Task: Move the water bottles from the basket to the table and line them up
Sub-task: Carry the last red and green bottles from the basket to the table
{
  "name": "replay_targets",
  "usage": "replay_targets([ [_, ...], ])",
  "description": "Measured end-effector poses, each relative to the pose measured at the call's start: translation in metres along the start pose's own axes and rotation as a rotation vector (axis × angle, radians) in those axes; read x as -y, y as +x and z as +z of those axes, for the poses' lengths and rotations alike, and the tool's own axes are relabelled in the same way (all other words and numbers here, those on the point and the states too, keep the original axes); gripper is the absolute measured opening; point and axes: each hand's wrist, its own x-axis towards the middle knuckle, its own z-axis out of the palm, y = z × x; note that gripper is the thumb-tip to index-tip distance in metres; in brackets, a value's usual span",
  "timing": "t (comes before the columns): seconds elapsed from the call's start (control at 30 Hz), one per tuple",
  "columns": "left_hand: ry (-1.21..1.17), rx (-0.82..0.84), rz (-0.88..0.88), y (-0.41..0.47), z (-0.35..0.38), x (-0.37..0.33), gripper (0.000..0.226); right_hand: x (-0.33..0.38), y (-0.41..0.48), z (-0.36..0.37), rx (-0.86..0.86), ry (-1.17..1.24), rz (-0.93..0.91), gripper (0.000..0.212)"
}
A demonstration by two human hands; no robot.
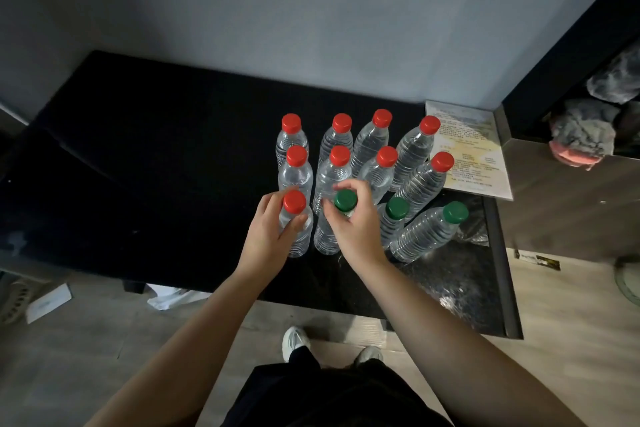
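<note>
Several clear water bottles stand upright in rows on the black table [145, 156]. The two back rows carry red caps. In the front row, my left hand [268, 236] grips the neck of a red-capped bottle [295, 218]. Beside it, my right hand [353, 222] grips a green-capped bottle [345, 200] just under its cap. Two more green-capped bottles, one [393, 222] and another [427, 232], stand to the right. No basket is in view.
A printed paper sheet [467, 149] lies at the table's back right corner. A dark shelf unit [571, 191] with bundled cloth stands to the right. Crinkled clear plastic [453, 284] lies on the table's front right. The wall runs behind the table.
</note>
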Motion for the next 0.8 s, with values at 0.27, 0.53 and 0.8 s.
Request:
replay_targets([
  [0.27, 0.086, -0.087, 0.128, 0.016, -0.021, -0.03, 0.051, 0.042, 0.019, -0.033, 0.043, -0.033, -0.187, 0.033],
  [0.53, 0.407, -0.009, 0.273, 0.077, -0.023, -0.084, 0.056, 0.046, 0.077, -0.106, 0.065, -0.635, -0.199, 0.039],
  [0.8, 0.714, 0.203, 0.335, 0.149, 0.022, -0.115, 0.061, 0.015, 0.131, -0.165, 0.148, -0.808, 0.016, 0.045],
])
